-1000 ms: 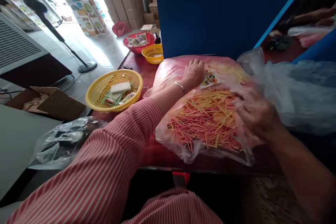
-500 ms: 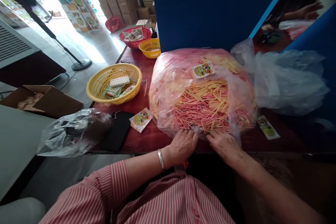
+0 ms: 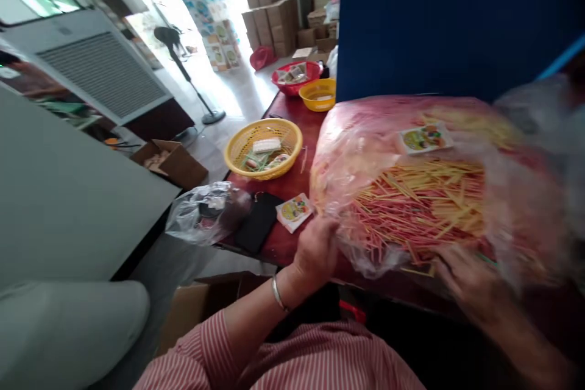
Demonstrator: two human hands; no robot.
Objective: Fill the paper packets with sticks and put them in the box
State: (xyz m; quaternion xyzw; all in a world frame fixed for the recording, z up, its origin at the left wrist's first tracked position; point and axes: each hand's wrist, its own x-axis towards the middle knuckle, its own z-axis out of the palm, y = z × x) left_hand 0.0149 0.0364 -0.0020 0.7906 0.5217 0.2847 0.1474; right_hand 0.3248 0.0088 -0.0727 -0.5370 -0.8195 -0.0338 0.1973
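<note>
From where I stand, a big clear plastic bag fills the right half of the frame, slumped on the dark red surface against a blue panel. Its mouth gapes towards the person, showing a heap of thin, straight sticks, pink mixed with yellow, lying every which way; the pink lies thickest at the lower left of the opening, the yellow towards the upper right. Through the closed part of the plastic the colours turn pale and hazy, and single sticks are hard to pick out. A printed packet rests on top. The left hand, right of the frame's lower middle, has its fingers curled in by the bag's near left corner; I can't tell whether it pinches the plastic. The right hand, lower right, is smeared by blur, fingers bent at the front edge of the opening, and whether it grips anything I can't tell. The bag's right end fades into blur and shadow.
</note>
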